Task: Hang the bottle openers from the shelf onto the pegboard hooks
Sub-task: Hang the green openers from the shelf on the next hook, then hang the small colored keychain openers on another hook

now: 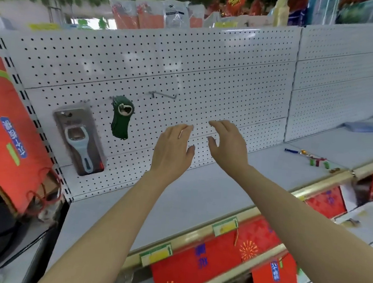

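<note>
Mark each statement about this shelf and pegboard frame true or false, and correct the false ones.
1. Both hands are empty. True: the left hand and right hand are open, holding nothing.
2. The dark green bottle opener lies on the shelf. False: it hangs on the white perforated pegboard.
3. The bare metal hook carries nothing. True.
4. The grey and blue bottle opener in clear packaging hangs to the right of the green one. False: it hangs to its left.
5. Small coloured items lie on the grey shelf to the right. True.
</note>
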A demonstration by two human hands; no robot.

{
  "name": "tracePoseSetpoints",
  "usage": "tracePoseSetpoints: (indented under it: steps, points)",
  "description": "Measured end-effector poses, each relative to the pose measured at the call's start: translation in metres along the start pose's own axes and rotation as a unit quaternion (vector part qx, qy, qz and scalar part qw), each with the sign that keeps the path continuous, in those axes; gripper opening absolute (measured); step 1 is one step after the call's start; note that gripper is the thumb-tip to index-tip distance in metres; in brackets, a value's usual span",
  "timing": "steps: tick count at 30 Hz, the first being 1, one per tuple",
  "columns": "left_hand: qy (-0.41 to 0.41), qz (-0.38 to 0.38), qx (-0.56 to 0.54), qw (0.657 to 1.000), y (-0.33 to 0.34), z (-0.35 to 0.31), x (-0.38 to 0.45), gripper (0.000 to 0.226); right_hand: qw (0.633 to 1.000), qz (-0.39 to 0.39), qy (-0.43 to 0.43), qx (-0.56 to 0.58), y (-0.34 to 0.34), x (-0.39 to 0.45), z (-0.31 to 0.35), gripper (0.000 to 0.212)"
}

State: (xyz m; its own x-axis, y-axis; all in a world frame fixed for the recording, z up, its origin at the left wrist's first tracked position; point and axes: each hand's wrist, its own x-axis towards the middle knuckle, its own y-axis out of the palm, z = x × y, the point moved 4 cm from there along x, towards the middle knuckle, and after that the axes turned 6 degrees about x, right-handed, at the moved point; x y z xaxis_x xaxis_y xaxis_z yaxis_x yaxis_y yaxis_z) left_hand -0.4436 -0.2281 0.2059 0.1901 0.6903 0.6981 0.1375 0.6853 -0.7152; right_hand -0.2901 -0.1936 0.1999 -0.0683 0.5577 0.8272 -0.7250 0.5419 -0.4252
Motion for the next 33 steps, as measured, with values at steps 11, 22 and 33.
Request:
tracePoseSetpoints:
  steps: [11, 22, 33]
  points:
    - [0.044, 0.068, -0.038, 0.996, 0.103, -0.120, 0.048, 0.051, 0.993, 0.045, 0.066, -0.089, -0.068, -0.033, -0.154, 0.040]
    - [0.056, 0.137, -0.080, 0.986, 0.213, -0.251, 0.088, 0.050, 0.977, 0.089, 0.125, -0.145, -0.142, -0.066, -0.310, 0.040]
    - [0.122, 0.225, -0.127, 0.958, 0.337, -0.361, 0.137, 0.046, 0.953, 0.096, 0.216, -0.189, -0.187, -0.078, -0.444, 0.039]
